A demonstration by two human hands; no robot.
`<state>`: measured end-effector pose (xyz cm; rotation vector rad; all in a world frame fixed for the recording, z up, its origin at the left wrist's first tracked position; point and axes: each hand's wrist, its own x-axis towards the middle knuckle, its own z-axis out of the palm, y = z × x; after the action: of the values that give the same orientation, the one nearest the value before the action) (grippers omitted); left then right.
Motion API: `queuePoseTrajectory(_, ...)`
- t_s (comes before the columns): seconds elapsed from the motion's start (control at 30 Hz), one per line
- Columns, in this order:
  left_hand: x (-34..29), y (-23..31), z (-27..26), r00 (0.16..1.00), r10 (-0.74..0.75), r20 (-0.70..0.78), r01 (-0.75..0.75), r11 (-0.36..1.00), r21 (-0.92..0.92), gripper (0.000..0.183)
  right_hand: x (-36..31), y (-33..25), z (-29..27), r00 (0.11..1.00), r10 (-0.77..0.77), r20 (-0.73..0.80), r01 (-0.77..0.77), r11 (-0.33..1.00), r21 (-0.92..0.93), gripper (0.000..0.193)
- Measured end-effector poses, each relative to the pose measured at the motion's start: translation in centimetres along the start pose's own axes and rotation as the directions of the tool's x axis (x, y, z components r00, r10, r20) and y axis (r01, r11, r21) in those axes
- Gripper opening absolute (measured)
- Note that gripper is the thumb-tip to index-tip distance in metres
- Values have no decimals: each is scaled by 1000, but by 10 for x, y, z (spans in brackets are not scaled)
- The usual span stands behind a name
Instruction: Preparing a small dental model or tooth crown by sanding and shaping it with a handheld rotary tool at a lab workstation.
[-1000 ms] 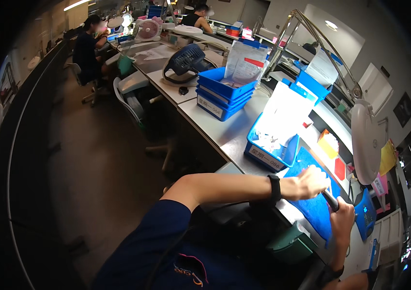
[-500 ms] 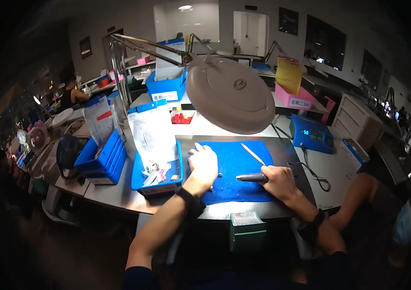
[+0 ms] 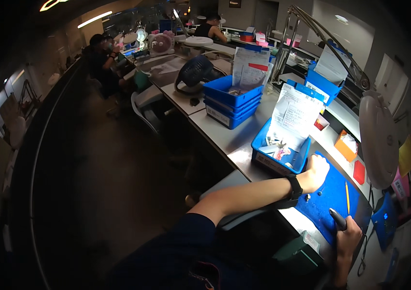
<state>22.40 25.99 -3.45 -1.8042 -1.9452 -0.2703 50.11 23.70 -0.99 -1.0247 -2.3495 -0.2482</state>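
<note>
My left hand (image 3: 315, 172) rests at the far left part of the blue mat (image 3: 322, 209), next to a blue bin (image 3: 259, 157). Its fingers look curled, but glare hides what they may hold. A dark pen-shaped handpiece (image 3: 337, 219) is gripped in my right hand (image 3: 349, 236), its tip pointing over the mat. Beyond that hand a yellow pencil (image 3: 347, 197) lies on the mat. Two tiny dark pieces, one round (image 3: 319, 193) and one by my left wrist (image 3: 307, 197), lie between the hands. Papers (image 3: 292, 116) and small bagged items (image 3: 279, 151) fill the bin.
A round lamp head (image 3: 378, 140) hangs over the bench's right side, near a blue control box (image 3: 384, 220) with a cord. Stacked blue bins (image 3: 232, 116) and a dark fan (image 3: 198, 72) stand leftward. Below the bench edge is a green container (image 3: 297, 256). People (image 3: 104, 60) sit farther off.
The view has swung left and tilted, so the bench and both hands now appear farther right. My right hand still holds the handpiece; my left hand stays beside the bin.
</note>
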Motion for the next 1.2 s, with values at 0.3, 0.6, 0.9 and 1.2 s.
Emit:
queuePoseTrajectory(0.3,-44,-4,-61,863,195,-466,-494,514,-701,34,1,-17,-11,972,-193,-131,203,977,67,41)
queuePoseTrajectory(0.6,-91,-11,-78,913,155,-378,-406,241,-881,8,-2,-69,-45,910,-408,-69,407,913,-38,30)
queuePoseTrajectory(0.9,-99,-23,-85,969,80,-234,-247,250,-936,9,-16,-60,-34,986,65,151,-36,982,-184,32)
queuePoseTrajectory(1.2,-100,-10,-72,952,68,-299,-306,260,-916,11,-8,-69,-37,968,-219,-119,221,975,2,31)
